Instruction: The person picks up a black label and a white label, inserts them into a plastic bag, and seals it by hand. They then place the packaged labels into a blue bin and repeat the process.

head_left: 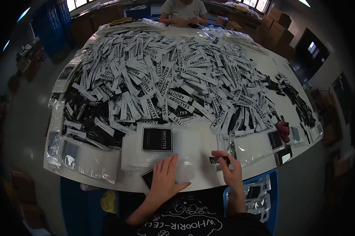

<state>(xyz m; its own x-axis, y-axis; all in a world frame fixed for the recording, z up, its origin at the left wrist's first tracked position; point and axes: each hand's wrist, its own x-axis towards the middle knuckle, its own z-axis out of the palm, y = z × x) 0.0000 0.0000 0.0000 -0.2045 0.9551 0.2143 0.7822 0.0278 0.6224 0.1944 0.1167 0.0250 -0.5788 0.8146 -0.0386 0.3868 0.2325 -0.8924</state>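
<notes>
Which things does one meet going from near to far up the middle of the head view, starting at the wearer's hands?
Left hand flat on a clear bag → black ABOUTYES card → big heap of label strips → another person at the table's far edge.

So there's a clear plastic sleeve (184, 167) lying flat at the worktop's near edge, pinned under the left hand (164, 175). The small black label (219, 160) is pinched in the right hand (229, 170), just beside it.

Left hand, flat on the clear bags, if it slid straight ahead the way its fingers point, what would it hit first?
Probably the black ABOUTYES card in the clear bag just beyond the left hand; depth is unclear.
</notes>
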